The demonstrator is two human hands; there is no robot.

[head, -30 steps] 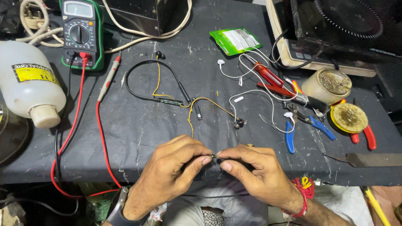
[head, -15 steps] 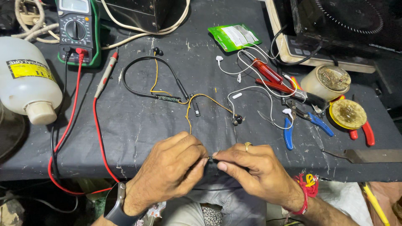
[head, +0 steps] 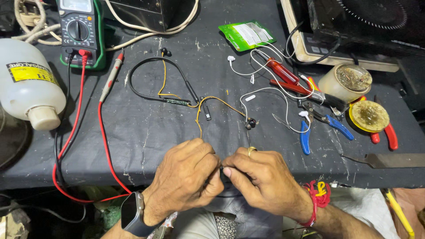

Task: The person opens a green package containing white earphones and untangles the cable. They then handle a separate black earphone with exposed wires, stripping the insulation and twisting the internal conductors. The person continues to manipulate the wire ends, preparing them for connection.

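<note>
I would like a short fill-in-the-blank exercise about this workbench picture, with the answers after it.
1. The left hand wears a ____ on its wrist.
2. The multimeter has a ____ protective case.
3. The cutters beside the white earphone wire have ____ handles.
4. The right hand wears a ring and a ____ wrist thread.

Answers: watch; green; blue; red

Your curled left hand [head: 188,177] and right hand [head: 261,181] meet fingertip to fingertip, hiding whatever small part they pinch; only a dark sliver shows between them. The thin orange wire [head: 198,119] vanishes under your left knuckles. The green-cased digital multimeter [head: 79,31] is cut off by the top edge, its display mostly lost. The white plastic bottle [head: 26,86] is clipped at the left edge.
</note>
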